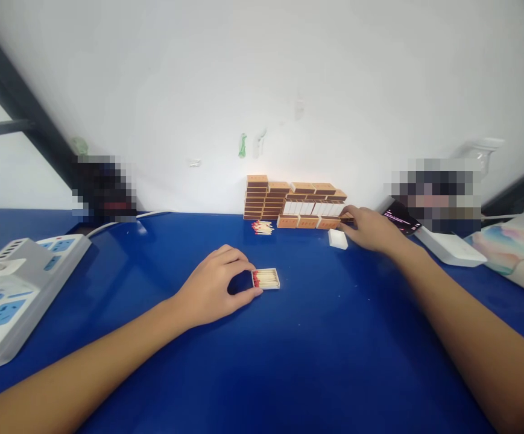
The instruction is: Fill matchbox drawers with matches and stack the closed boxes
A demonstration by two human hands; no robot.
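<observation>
My left hand (216, 284) has its thumb and fingers closed on the left end of an open matchbox tray (278, 281). Red-headed matches (266, 278) fill this tray, which lies on the blue table. Farther back, my right hand (366, 228) is at the right end of a stack of matchboxes (307, 222). Its fingertips pinch a matchbox (347, 217) there, mostly covered by the hand. A white tray (337, 239) sits just in front of those fingers. Loose matches (262, 227) lie in a small pile before the stack's left part.
Behind the stack rises a white wall (189, 90). A large power strip (22, 301) with a plugged-in cable occupies the left side of the blue table (262, 367). To the right are a phone (401, 218), a white box (452, 247) and a colourful packet (515, 250).
</observation>
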